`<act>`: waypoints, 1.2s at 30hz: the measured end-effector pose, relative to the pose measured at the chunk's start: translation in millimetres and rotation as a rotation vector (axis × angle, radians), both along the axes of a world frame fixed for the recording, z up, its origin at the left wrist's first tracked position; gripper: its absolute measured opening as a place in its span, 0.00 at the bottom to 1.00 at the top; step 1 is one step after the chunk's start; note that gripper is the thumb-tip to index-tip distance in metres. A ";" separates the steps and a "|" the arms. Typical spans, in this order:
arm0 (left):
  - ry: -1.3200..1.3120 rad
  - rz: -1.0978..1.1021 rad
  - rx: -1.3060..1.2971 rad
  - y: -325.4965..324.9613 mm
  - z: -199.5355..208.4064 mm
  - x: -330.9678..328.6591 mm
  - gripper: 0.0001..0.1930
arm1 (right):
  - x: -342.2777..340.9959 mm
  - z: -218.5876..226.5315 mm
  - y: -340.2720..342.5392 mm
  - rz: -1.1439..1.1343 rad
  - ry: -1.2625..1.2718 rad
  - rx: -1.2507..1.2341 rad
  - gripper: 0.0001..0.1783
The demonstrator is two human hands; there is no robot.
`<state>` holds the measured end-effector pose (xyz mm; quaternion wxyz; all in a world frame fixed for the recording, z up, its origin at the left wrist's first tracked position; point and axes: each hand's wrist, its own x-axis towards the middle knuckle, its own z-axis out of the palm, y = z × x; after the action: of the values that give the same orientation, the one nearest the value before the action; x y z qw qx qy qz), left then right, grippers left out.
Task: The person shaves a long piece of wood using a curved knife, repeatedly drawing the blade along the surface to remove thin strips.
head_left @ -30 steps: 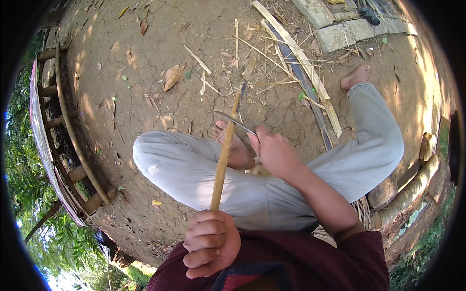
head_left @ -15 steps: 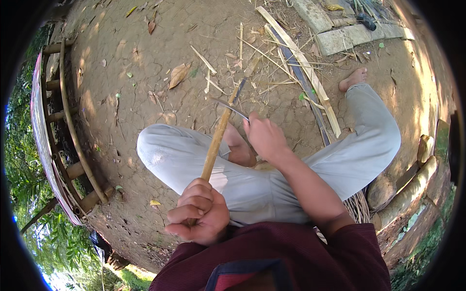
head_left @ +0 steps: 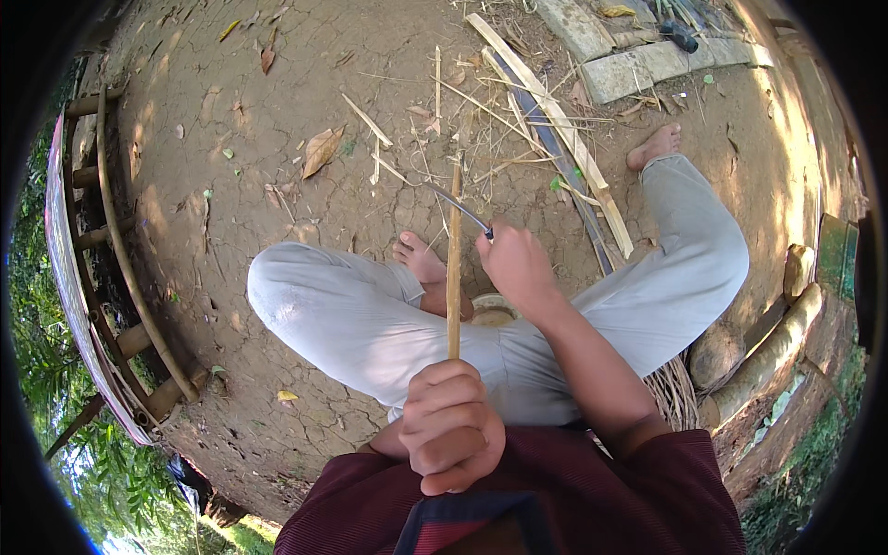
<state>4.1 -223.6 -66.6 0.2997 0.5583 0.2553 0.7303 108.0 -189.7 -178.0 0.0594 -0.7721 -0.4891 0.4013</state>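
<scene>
My left hand (head_left: 450, 425), close to my shirt, is wrapped round the near end of a slim yellowish-brown wooden stick (head_left: 454, 287). The stick points almost straight away from me, between my bent legs. A small knife with a thin curved blade (head_left: 460, 205) is in my right hand (head_left: 520, 270), whose closed fingers hide most of the handle. Its blade crosses the stick near the far end; whether the edge touches the wood I cannot tell. Under the stick is my bare foot (head_left: 422, 259).
Beyond my legs, a long pale split length of wood (head_left: 555, 120) lies beside a dark strip (head_left: 560, 153), among scattered shavings (head_left: 370, 120). Stone blocks (head_left: 638, 76) are at the far right. A bamboo frame (head_left: 129, 240) stands left, and logs (head_left: 772, 356) lie right.
My left hand has moved to the right, and the stick has swung from a slant to nearly straight ahead. The right hand with the knife has shifted slightly and sits a little nearer me.
</scene>
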 end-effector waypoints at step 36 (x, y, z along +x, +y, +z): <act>-0.088 0.041 -0.111 3.3 6.9 -11.7 0.28 | 49.4 -139.5 93.5 -0.049 -0.099 -0.170 0.14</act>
<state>-7.5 -220.3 -59.7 0.3262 0.5030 0.2935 0.7447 157.5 -96.2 -317.5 -0.0211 -0.8050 -0.4367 0.4010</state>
